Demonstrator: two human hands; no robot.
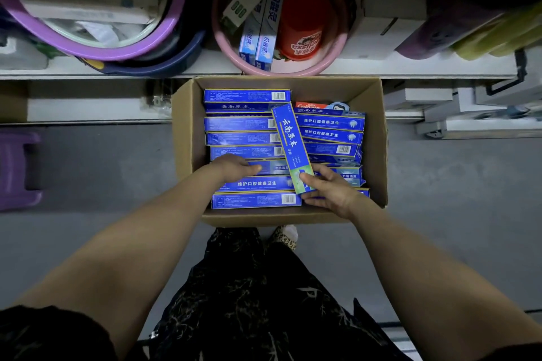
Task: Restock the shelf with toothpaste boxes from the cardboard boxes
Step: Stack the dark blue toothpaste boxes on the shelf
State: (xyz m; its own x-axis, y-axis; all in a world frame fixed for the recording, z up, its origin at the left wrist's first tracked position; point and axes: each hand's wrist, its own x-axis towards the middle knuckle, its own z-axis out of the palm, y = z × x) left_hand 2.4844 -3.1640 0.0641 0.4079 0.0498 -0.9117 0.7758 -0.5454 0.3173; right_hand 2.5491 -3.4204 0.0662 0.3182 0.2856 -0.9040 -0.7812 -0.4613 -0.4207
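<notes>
Forearms stretch down into our cardboard box (pixel 187 141) on the floor. Our right hand (pixel 331 189) pinches the green end of one toothpaste box (pixel 290 138), tilted over the packed rows (pixel 249 95). Our left hand (pixel 234 167) lies on the left row; we cannot tell whether it grips.

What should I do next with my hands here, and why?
Probably lift the blue box that your right hand pinches by its near end out of the carton toward the shelf: it lies tilted across the packed rows, where your left hand only rests.
</notes>
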